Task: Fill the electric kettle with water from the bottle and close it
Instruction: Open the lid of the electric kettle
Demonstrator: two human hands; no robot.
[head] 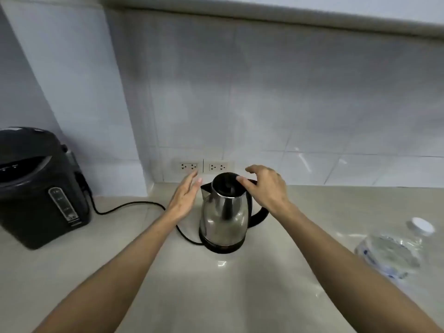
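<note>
Electric kettle [224, 212]: upright on its dark base, toward the back edge of the counter [216, 296], just in front of the wall sockets [204, 166]. Body polished steel, tapering upward; black lid [227, 185] down, looks shut. Black loop handle [258, 216] points right, spout left.

Right hand [266, 188]: above the lid and handle top, fingers [241, 180] curled and spread, one fingertip at the lid's right rim; grip holds nothing. Contact or just apart: cannot tell.

Left hand [183, 198]: flat, fingers together, palm facing the spout side, just beside the kettle, not touching; grip empty.

Key relation: handle and lid lie under the right hand, so it is the nearer hand for opening the lid. Judgement: lid-opening step, fill not begun.

Bottle [394, 251]: clear, crinkled plastic, white cap [421, 225] on, near the counter's right edge, well apart from the kettle. Blurred.

Black cord [134, 206] runs left from the base toward a black hot-water dispenser [40, 186] at the left edge.
</note>
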